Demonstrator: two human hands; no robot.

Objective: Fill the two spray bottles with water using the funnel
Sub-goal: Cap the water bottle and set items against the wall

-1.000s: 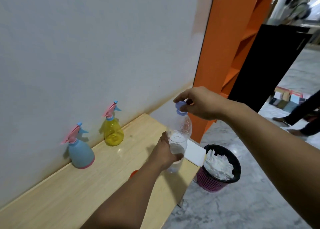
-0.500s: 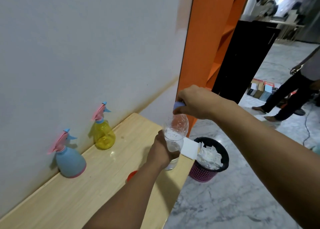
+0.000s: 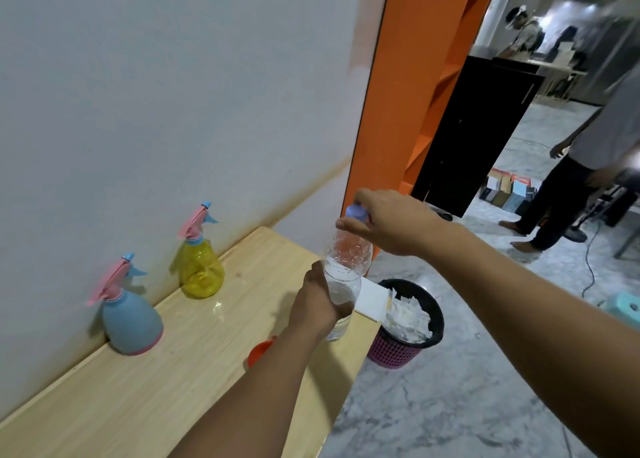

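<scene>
A blue spray bottle point(image 3: 131, 319) and a yellow spray bottle point(image 3: 201, 270), both with pink triggers, stand upright against the wall on the wooden table point(image 3: 145, 388). My left hand point(image 3: 317, 305) grips the body of a clear water bottle point(image 3: 344, 274), held upright above the table's right end and partly filled with water. My right hand point(image 3: 391, 220) pinches its blue cap point(image 3: 356, 212) from above. An orange funnel point(image 3: 260, 351) lies on the table, mostly hidden behind my left forearm.
A white block point(image 3: 372, 300) sits at the table's right corner. A pink wastebasket point(image 3: 405, 322) full of paper stands on the marble floor beside it. An orange shelf point(image 3: 405, 93) and a black cabinet point(image 3: 474, 128) rise behind. A person point(image 3: 571, 177) stands at the right.
The view has swung a little to the left. Both hands stay on the water bottle, and the right hand's fingers have shifted around the cap.
</scene>
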